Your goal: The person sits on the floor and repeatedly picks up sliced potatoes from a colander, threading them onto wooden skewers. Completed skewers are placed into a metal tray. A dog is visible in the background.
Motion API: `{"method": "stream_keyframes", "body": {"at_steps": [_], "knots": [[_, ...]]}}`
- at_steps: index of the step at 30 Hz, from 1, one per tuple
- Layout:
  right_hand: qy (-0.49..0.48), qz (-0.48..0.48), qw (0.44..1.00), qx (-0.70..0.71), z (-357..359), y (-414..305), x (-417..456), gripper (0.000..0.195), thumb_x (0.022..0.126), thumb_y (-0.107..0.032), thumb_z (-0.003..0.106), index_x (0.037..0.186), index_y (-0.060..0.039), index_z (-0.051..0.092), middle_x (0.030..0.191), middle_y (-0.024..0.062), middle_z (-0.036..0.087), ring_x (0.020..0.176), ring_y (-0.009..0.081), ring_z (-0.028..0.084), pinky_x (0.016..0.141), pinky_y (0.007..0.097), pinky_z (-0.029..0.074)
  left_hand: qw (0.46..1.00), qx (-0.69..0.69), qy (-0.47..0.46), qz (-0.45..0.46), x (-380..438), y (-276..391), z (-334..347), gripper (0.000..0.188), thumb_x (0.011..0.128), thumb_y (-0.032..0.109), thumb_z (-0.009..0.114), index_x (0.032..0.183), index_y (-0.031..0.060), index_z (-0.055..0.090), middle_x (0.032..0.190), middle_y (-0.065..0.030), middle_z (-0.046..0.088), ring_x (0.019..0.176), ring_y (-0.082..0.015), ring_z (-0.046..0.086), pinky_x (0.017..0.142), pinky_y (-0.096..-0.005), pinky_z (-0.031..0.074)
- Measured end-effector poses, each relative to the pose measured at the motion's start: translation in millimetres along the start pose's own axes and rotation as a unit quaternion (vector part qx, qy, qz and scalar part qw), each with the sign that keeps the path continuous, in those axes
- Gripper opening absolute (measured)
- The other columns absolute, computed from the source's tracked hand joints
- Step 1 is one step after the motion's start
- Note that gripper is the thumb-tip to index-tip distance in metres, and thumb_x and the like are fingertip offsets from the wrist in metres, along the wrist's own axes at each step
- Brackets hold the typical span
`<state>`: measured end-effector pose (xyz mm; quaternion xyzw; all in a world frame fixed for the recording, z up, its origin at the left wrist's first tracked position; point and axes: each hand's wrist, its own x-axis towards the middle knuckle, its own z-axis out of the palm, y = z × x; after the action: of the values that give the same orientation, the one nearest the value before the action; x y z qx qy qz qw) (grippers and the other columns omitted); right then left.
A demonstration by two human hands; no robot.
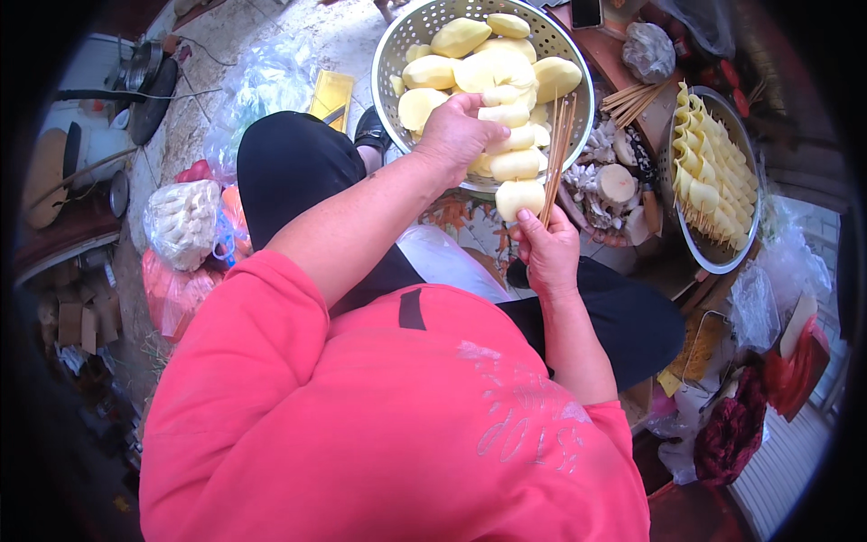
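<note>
My left hand [464,139] pinches the side of a row of folded potato slices [513,141] threaded on a skewer. The row runs from over the colander toward my right hand [550,254]. My right hand grips the near end of that skewer beside the lowest slice, along with a bundle of bare wooden skewers [559,156] pointing away from me. Under the row stands a metal colander [381,74] holding several whole peeled potatoes [460,37] and loose thin potato slices [420,107]. The skewer inside the row is mostly hidden.
At right, a second colander [719,265] holds several finished potato skewers [711,162]. Loose skewers [633,105] and a phone [586,12] lie on a board. Mushrooms [599,179] sit near a knife [650,203]. A yellow slicer [332,98] and plastic bags [254,95] lie left.
</note>
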<state>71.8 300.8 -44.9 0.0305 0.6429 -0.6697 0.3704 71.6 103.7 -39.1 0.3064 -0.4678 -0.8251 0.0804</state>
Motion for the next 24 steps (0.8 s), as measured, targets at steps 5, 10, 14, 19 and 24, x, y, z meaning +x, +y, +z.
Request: {"method": "stream_keyframes", "body": {"at_steps": [5, 10, 14, 19, 24], "knots": [[-0.011, 0.003, 0.999, 0.046, 1, -4, 3, 0.018, 0.088, -0.013, 0.065, 0.104, -0.0043, 0.061, 0.066, 0.0009, 0.058, 0.042, 0.0042, 0.043, 0.038, 0.0179, 0.033, 0.994, -0.102, -0.003, -0.044, 2, -1, 0, 0.043, 0.080, -0.002, 0.064, 0.120, -0.0033, 0.048, 0.114, -0.0147, 0.059, 0.100, -0.0254, 0.063, 0.085, -0.0367, 0.054], [-0.015, 0.002, 0.999, 0.052, 0, -3, 4, 0.018, 0.088, -0.014, 0.065, 0.102, -0.0042, 0.061, 0.066, 0.0014, 0.058, 0.043, 0.0046, 0.044, 0.038, 0.0181, 0.033, 0.982, -0.104, -0.027, -0.154, -8, 0, 4, 0.041, 0.087, 0.012, 0.059, 0.123, -0.0009, 0.045, 0.116, -0.0163, 0.059, 0.101, -0.0291, 0.064, 0.084, -0.0424, 0.054], [-0.020, 0.001, 0.999, 0.048, 1, -2, 4, 0.019, 0.088, -0.013, 0.066, 0.103, -0.0039, 0.061, 0.067, 0.0017, 0.058, 0.043, 0.0046, 0.044, 0.038, 0.0179, 0.033, 0.984, -0.081, -0.031, -0.154, -5, -2, 5, 0.038, 0.088, 0.012, 0.058, 0.122, 0.0004, 0.046, 0.115, -0.0152, 0.059, 0.100, -0.0287, 0.064, 0.082, -0.0428, 0.055], [-0.002, -0.007, 0.998, 0.056, 3, -4, 3, 0.017, 0.088, -0.011, 0.065, 0.102, -0.0033, 0.060, 0.068, 0.0017, 0.058, 0.044, 0.0047, 0.045, 0.039, 0.0177, 0.033, 0.991, -0.042, -0.043, -0.123, -6, -4, 6, 0.037, 0.090, 0.015, 0.058, 0.123, 0.0018, 0.047, 0.112, -0.0137, 0.062, 0.096, -0.0289, 0.066, 0.079, -0.0432, 0.056], [0.017, -0.024, 0.996, 0.087, -9, -10, 16, 0.013, 0.089, -0.012, 0.064, 0.098, -0.0044, 0.060, 0.066, 0.0012, 0.057, 0.043, 0.0055, 0.043, 0.039, 0.0191, 0.033, 0.990, 0.001, -0.043, -0.132, 0, 10, 6, 0.048, 0.089, 0.030, 0.063, 0.123, 0.0017, 0.047, 0.117, -0.0148, 0.055, 0.096, -0.0254, 0.064, 0.079, -0.0386, 0.054]]}}
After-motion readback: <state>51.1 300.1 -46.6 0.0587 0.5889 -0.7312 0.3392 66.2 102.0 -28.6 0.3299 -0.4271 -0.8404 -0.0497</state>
